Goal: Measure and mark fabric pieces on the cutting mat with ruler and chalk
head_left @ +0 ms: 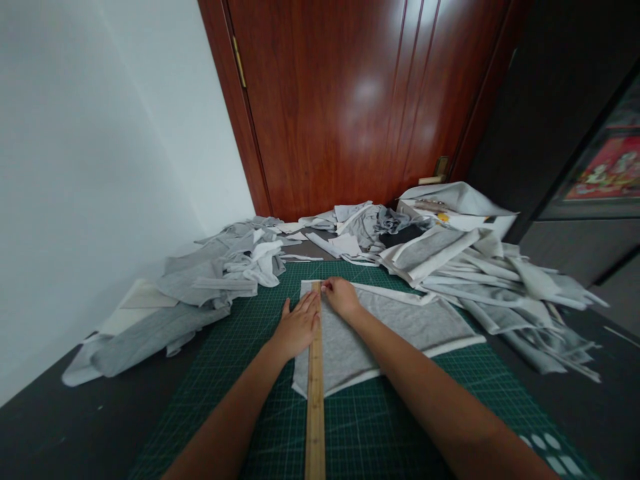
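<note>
A wooden ruler [315, 400] lies lengthwise across a piece of grey fabric [395, 320] with white edges, near the fabric's left end. My left hand [299, 327] lies flat on the ruler and the fabric beside it, fingers stretched out and thumb apart. My right hand [341, 297] is closed in a pinch at the ruler's far end, touching its right side. Whatever those fingers hold, if anything, is hidden. Under the fabric is a green cutting mat [225, 373] with grid lines.
A heap of grey and white fabric pieces [200, 287] lies to the left against the white wall. More layered fabric [480, 273] is stacked on the right. Behind it stands a white box [460, 207] with small items. Scraps [350, 243] lie before the brown door [330, 100].
</note>
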A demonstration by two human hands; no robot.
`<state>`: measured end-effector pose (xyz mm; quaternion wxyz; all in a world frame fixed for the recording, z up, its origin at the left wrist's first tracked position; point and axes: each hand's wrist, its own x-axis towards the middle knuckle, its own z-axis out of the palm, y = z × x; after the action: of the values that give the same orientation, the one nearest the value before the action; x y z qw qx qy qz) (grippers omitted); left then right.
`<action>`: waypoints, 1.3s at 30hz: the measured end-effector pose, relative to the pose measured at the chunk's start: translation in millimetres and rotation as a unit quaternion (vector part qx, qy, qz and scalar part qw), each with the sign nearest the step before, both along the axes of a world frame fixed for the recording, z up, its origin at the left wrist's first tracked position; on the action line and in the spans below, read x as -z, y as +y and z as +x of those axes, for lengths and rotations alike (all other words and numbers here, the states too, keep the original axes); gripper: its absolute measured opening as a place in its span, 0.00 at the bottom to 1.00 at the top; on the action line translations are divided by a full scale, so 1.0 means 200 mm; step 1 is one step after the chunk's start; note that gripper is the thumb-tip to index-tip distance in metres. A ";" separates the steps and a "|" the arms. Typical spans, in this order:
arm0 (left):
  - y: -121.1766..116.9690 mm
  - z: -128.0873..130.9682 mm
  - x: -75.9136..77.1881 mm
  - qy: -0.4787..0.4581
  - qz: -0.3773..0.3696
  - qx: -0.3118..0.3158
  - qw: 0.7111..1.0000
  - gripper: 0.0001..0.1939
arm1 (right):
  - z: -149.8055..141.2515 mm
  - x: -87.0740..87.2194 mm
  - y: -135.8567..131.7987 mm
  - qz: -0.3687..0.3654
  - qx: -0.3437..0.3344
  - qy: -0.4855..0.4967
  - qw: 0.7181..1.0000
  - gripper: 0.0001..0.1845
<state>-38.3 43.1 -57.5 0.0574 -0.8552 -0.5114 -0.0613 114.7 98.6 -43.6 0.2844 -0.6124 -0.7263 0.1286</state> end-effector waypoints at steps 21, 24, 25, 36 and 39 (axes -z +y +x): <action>-0.01 0.01 -0.02 -0.001 -0.011 -0.004 1.000 0.26 | 0.03 -0.06 -0.23 -0.063 -0.056 -0.003 0.996 0.12; 0.00 0.00 -0.01 -0.002 -0.004 -0.005 1.000 0.25 | 0.03 -0.06 -0.28 -0.064 -0.066 -0.001 0.996 0.12; 0.00 0.00 -0.01 -0.003 -0.001 -0.005 1.000 0.25 | 0.03 -0.06 -0.29 -0.063 -0.069 0.001 0.996 0.11; 0.00 0.00 0.00 -0.013 0.008 0.000 1.000 0.25 | 0.06 -0.07 -0.49 -0.104 -0.115 0.036 0.987 0.10; 0.00 0.01 -0.01 -0.004 0.000 -0.001 1.000 0.26 | 0.06 -0.08 -0.56 -0.125 -0.130 0.059 0.982 0.11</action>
<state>-37.0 42.4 -55.5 0.0554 -0.8546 -0.5122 -0.0652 127.1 -13.9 -27.2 0.2288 -0.5346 -0.7600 0.2903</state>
